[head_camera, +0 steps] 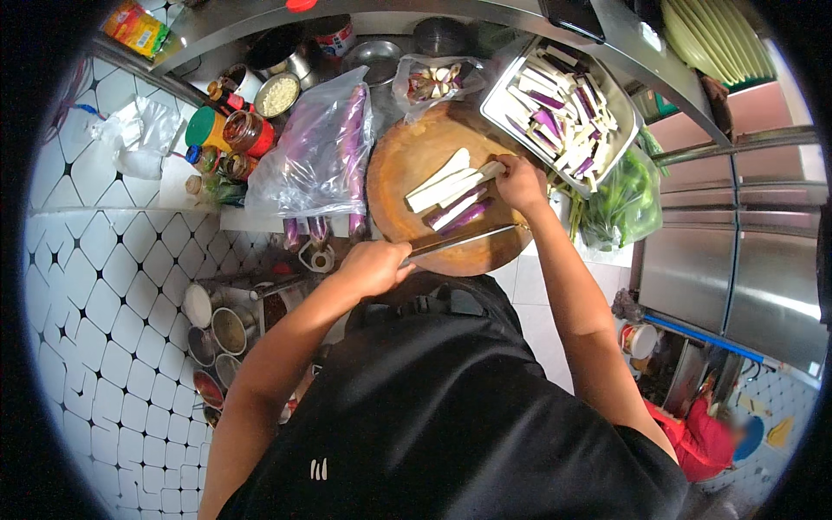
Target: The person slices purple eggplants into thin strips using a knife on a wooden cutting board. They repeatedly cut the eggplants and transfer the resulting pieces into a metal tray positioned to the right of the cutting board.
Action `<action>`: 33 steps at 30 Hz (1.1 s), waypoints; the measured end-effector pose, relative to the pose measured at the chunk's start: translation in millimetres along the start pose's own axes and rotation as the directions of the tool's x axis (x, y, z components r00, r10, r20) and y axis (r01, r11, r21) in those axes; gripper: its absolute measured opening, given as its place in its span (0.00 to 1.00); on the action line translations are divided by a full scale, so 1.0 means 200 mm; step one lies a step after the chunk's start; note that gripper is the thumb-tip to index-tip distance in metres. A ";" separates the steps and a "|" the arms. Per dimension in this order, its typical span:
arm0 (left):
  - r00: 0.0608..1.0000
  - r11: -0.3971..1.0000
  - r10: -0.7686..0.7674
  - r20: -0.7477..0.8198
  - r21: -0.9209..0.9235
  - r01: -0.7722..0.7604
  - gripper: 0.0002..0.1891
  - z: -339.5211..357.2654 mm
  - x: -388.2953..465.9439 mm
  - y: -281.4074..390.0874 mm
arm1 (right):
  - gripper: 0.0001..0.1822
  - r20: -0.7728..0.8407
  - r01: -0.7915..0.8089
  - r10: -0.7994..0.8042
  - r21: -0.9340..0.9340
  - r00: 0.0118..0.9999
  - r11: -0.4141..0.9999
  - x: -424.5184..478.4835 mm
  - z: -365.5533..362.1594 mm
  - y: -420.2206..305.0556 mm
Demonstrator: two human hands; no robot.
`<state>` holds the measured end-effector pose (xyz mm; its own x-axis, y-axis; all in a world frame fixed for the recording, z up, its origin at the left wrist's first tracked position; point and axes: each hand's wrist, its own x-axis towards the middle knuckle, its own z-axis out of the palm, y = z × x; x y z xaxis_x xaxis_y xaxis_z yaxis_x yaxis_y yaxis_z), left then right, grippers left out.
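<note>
On the round wooden chopping board [396, 149] lie long pale strips of eggplant [442, 188], some with purple skin. My left hand [380, 266] grips a knife [465, 242] at the board's near edge, its blade reaching right across the wood. Pinched in the fingers of my right hand [520, 182] is the end of a pale eggplant strip [484, 174]. Just beyond that hand, a metal tray [499, 123] holds many cut eggplant sticks [559, 117]. Left of the board, whole purple eggplants [354, 149] lie in and under a clear plastic bag [305, 156].
Jars [248, 133] and a bowl of chopped white food [278, 94] stand at the left. A bag of green vegetables [621, 195] lies at the right. A metal shelf [416, 16] crosses the far side. A person in red [702, 442] is at the lower right.
</note>
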<state>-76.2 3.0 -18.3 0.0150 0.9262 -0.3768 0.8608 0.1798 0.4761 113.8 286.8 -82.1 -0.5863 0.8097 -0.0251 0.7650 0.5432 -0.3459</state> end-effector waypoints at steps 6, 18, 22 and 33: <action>1.000 1.000 -0.004 -0.017 -0.031 0.003 0.17 0.06 0.00 -0.05 | 0.19 0.201 0.135 -0.135 0.015 0.970 0.991 -0.07 -0.18 -0.20; 1.000 0.995 -0.006 0.014 0.095 0.005 0.17 -0.03 -0.13 -0.07 | 0.58 0.546 0.618 -0.654 0.284 0.524 0.733 0.17 -0.07 -0.30; 0.998 0.998 -0.055 -0.004 0.037 0.055 0.16 -0.12 -0.42 -0.17 | 0.56 0.579 0.782 -0.630 -0.023 0.518 0.622 -0.02 -0.18 -0.27; 0.788 0.886 -0.434 -0.437 -0.364 0.287 0.17 0.03 -0.20 -0.13 | 0.43 0.002 0.071 -0.071 -0.033 0.997 0.997 -0.32 0.11 -0.48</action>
<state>-95.1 -40.2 -21.0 -0.5846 0.7961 -0.1563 0.5822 0.5458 0.6026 72.2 178.8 -69.1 -0.6397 0.7686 -0.0018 0.7297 0.6067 -0.3153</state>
